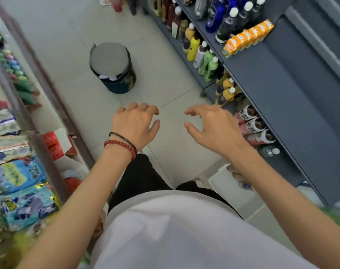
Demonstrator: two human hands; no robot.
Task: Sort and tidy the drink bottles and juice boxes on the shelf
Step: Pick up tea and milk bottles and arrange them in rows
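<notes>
A dark grey shelf unit (281, 90) runs along the right. A row of orange juice boxes (246, 37) lies on its top level beside dark and blue bottles (229, 22). Yellow, white and green drink bottles (202, 55) stand on a lower level, and pink-and-white cans (252, 125) lie nearer to me. My left hand (136, 125) and my right hand (211, 125) hover over the floor tiles in front of me, fingers loosely curled, holding nothing. Both are well short of the shelf.
A round dark stool (112, 66) stands on the tiled aisle floor ahead. A snack rack (19, 171) with blue and foil packets lines the left. Red boxes (54, 144) sit low on the left. A white tray (231, 183) lies on the floor by the shelf's foot.
</notes>
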